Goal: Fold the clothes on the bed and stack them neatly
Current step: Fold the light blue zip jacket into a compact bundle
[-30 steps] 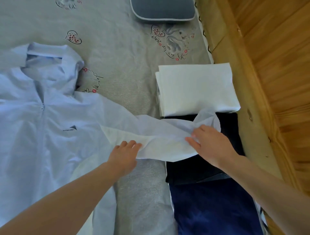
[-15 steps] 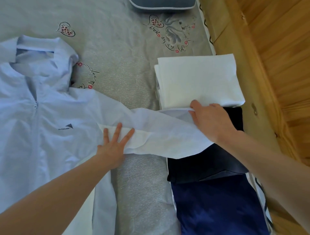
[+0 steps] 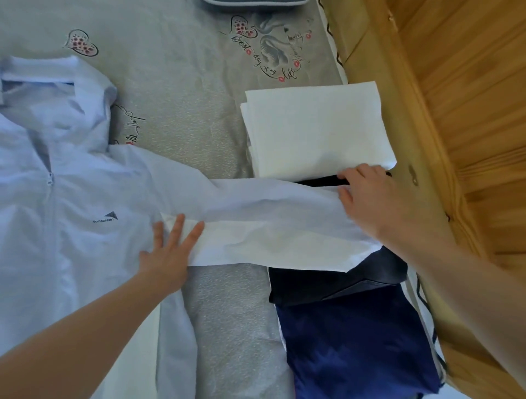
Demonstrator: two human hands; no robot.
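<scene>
A light blue zip jacket (image 3: 71, 199) lies spread flat on the left of the bed. Its right sleeve (image 3: 270, 227) stretches across to the right, over a folded black garment (image 3: 327, 284). My left hand (image 3: 168, 256) presses flat with spread fingers where the sleeve meets the jacket body. My right hand (image 3: 375, 202) grips the sleeve's cuff end, just below a folded white cloth (image 3: 313, 128). A folded navy garment (image 3: 355, 341) lies nearer to me than the black one.
The grey printed bed sheet (image 3: 185, 99) shows between the jacket and the folded pieces. A wooden bed frame (image 3: 384, 71) and wood panelling (image 3: 469, 85) run along the right. A grey pillow edge (image 3: 256, 2) sits at the top.
My right hand has pulled the cuff farther right and up toward the white cloth, straightening the sleeve. My left hand has flattened and spread its fingers on the sleeve's base.
</scene>
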